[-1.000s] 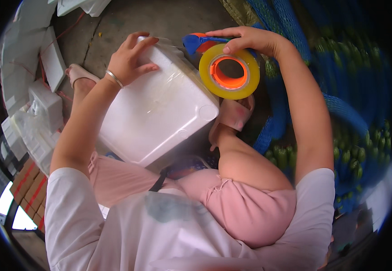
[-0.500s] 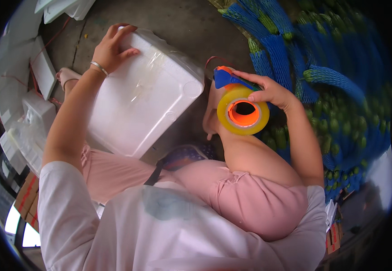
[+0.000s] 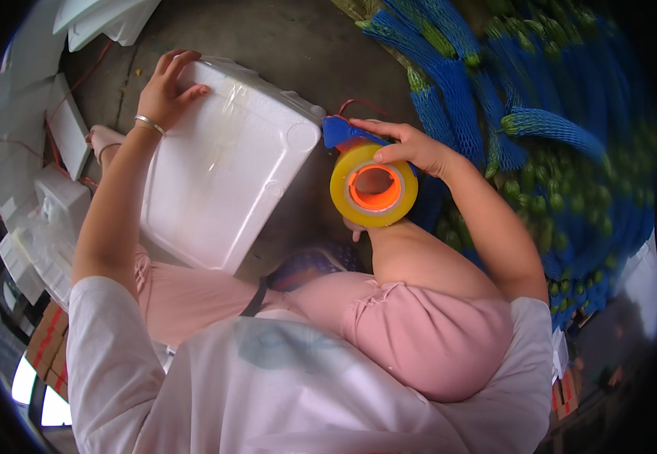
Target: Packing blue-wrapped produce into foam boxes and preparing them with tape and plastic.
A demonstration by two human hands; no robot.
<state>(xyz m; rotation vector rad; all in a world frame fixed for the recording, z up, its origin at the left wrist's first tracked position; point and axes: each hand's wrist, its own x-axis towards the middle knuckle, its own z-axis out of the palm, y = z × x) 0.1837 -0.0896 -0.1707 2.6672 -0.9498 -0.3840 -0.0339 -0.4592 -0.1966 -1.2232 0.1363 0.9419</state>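
A white foam box (image 3: 215, 181) stands tilted between my legs, with a strip of clear tape (image 3: 228, 121) running along its upper face. My left hand (image 3: 168, 92) grips its far left corner, fingers curled over the edge and thumb on the face. To the right of the box, my right hand (image 3: 412, 145) holds a tape dispenser (image 3: 342, 133) with a blue head. It carries a thick yellow roll of tape (image 3: 342, 193) on an orange hub. The dispenser's head is close to the box's right corner; whether they touch I cannot tell.
Many green vegetables in blue mesh sleeves (image 3: 555, 132) are piled on the right. More white foam boxes and lids (image 3: 71, 125) stand at the left, beside red string (image 3: 54, 147). Cardboard boxes (image 3: 47, 340) show at the lower left. My bent right leg (image 3: 412, 257) lies below the dispenser.
My right hand has brought the tape dispenser leftward, closer to the box corner. The box and my left hand on it have shifted slightly left and toward me.
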